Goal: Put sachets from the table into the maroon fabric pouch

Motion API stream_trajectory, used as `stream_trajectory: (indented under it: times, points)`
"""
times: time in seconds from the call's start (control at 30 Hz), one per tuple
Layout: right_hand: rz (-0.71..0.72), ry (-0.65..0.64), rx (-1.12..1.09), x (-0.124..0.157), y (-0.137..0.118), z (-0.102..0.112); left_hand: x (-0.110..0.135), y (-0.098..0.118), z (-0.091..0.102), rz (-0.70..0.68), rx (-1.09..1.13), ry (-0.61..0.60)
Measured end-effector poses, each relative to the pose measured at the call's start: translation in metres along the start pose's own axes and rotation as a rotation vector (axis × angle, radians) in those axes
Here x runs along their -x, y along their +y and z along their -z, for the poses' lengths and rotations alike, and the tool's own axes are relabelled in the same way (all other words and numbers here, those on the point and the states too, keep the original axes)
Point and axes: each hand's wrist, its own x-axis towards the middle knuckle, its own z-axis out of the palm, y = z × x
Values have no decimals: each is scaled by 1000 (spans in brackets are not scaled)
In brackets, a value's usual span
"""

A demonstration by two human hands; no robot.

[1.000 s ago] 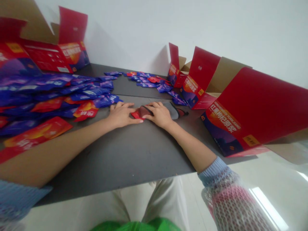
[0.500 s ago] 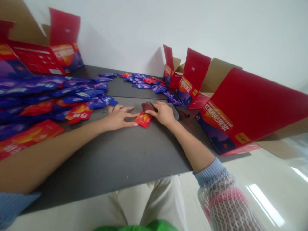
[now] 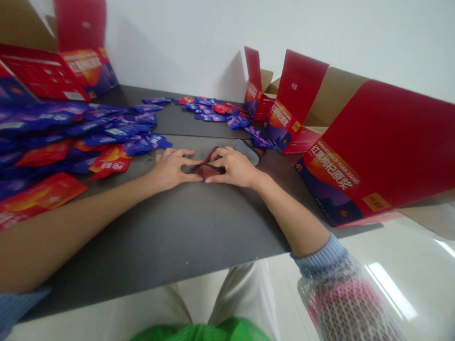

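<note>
My left hand (image 3: 172, 168) lies flat on the dark grey table (image 3: 170, 227) with its fingers spread, and its thumb tip touches a dark red and grey fabric piece (image 3: 208, 170) with a black edge. My right hand (image 3: 232, 166) is curled over that piece and pinches its dark red end; the grey end (image 3: 249, 150) sticks out behind my fingers. Whatever lies under the fabric is hidden. A big heap of blue and red sachets (image 3: 71, 137) lies just left of my left hand.
More sachets (image 3: 216, 111) are scattered at the back of the table. Open red cartons stand at the right (image 3: 373, 156), back right (image 3: 291, 113) and back left (image 3: 64, 71). A white wall is behind the table. My lap is below the table's near edge.
A red sachet lay in plain sight between my hands half a second ago; now the dark red fabric covers that spot. My right hand has shifted left, closer to my left hand.
</note>
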Motion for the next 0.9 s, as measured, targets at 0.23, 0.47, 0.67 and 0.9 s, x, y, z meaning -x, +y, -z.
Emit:
stream_trajectory:
  times: [0.23,0.47,0.67,0.9]
  points:
    - [-246,113,134,-11,21,-17,-1,-3,-1,-8,-24,-13]
    - [-511,180,311,-8,39,-22,2,2,0,-16,-58,10]
    - [-565,204,347,-3,41,-22,4,4,0,-30,-105,21]
    - [-448,168,319,-1,32,-19,6,7,-1,-65,-144,73]
